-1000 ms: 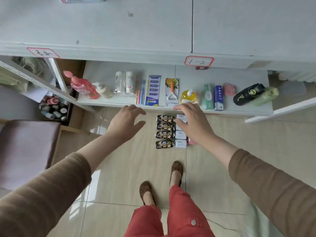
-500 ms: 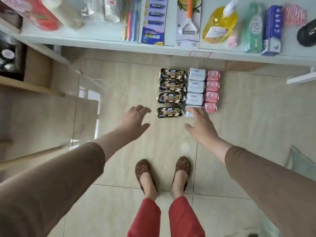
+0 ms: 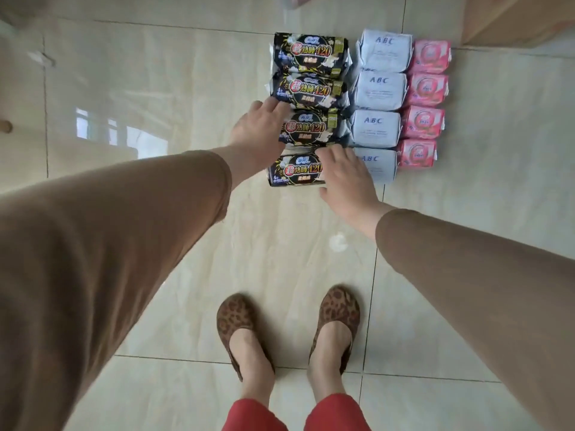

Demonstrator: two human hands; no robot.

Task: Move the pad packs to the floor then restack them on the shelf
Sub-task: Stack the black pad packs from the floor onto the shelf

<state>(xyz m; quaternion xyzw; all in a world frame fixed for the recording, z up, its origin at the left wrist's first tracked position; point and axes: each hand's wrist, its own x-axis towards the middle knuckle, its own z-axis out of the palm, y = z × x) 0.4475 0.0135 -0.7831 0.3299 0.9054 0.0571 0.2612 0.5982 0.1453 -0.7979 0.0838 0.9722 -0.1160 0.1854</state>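
Pad packs lie on the tiled floor in three columns of several each: black packs (image 3: 309,51) on the left, pale blue ABC packs (image 3: 382,54) in the middle, small pink packs (image 3: 431,56) on the right. My left hand (image 3: 258,132) reaches over the left end of the third black pack (image 3: 311,130), fingers extended, touching its edge. My right hand (image 3: 345,178) lies spread over the right end of the nearest black pack (image 3: 295,171) and partly hides the nearest blue pack (image 3: 381,164).
My two feet in leopard-print shoes (image 3: 289,325) stand on the tiles just behind the packs. A wooden or cardboard edge (image 3: 510,23) shows at the top right. A bright window reflection (image 3: 109,132) lies on the floor to the left.
The view has dropped from the shelf to the floor. Both hands have come down and forward from mid-air onto the near black packs.
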